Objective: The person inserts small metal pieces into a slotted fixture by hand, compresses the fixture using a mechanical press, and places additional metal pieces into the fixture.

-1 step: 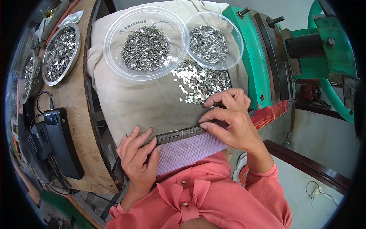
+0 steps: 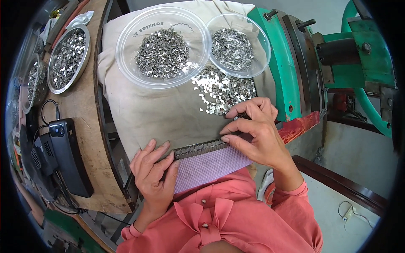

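A dark metal strip [image 2: 200, 149] with a row of slots or links lies along the far edge of a lilac woven mat [image 2: 211, 167] at my lap. My left hand [image 2: 152, 170] holds the strip's left end between thumb and forefinger, its other fingers bent on the cloth. At the right end, my right hand [image 2: 258, 133] closes thumb and forefinger on the strip. Some small dark bits show under its curled fingers; I cannot make out what they are. Just beyond that hand is a loose heap of small shiny metal pieces [image 2: 223, 90].
On the beige cloth [image 2: 139, 114] stand a large clear plastic bowl [image 2: 126, 69] of small metal pieces and a smaller bowl [image 2: 263, 55] of thin metal pins. A green machine [image 2: 280, 80] borders the right. Leftward, a wooden table [image 2: 80, 122] bears a metal dish [image 2: 85, 59] and a black device [image 2: 69, 160].
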Demonstrator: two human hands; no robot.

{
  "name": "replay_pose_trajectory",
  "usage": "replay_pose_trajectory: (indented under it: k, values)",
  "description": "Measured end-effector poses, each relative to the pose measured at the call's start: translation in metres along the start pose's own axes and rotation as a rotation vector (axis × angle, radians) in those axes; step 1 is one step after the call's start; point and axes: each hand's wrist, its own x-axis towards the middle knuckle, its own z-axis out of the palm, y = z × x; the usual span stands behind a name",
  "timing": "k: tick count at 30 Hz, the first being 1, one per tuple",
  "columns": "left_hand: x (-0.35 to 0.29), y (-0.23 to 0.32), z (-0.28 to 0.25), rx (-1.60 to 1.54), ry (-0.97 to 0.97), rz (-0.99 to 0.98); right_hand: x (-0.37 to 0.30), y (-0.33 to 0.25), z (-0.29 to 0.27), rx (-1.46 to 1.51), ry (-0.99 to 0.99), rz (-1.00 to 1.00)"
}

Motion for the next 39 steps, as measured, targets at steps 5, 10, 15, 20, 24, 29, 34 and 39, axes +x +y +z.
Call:
replay_pose_trajectory:
  k: [5,10,15,20,24,29,34,39]
  values:
    - [0.000,0.000,-0.001,0.009,-0.007,0.001,0.013,-0.011,0.007,0.035,-0.039,-0.062]
    - [0.000,0.001,-0.002,0.012,-0.013,-0.005,0.022,-0.021,0.016,0.055,-0.071,-0.113]
    - [0.000,-0.001,-0.002,0.007,-0.022,0.001,0.026,-0.027,0.023,0.073,-0.110,-0.113]
    - [0.000,0.001,-0.003,0.011,-0.021,-0.003,0.028,-0.028,0.027,0.037,-0.099,-0.140]
    - [0.001,-0.001,-0.002,0.001,-0.024,-0.003,0.029,-0.025,0.025,0.053,-0.109,-0.132]
    - [0.000,0.000,-0.004,0.005,-0.021,-0.002,0.027,-0.019,0.013,0.059,-0.086,-0.095]
    - [0.000,-0.001,-0.002,0.000,-0.018,0.004,0.022,-0.017,0.010,0.029,-0.118,-0.082]
    - [0.000,0.000,-0.001,0.009,-0.018,0.000,0.021,-0.020,0.014,0.013,-0.106,-0.085]
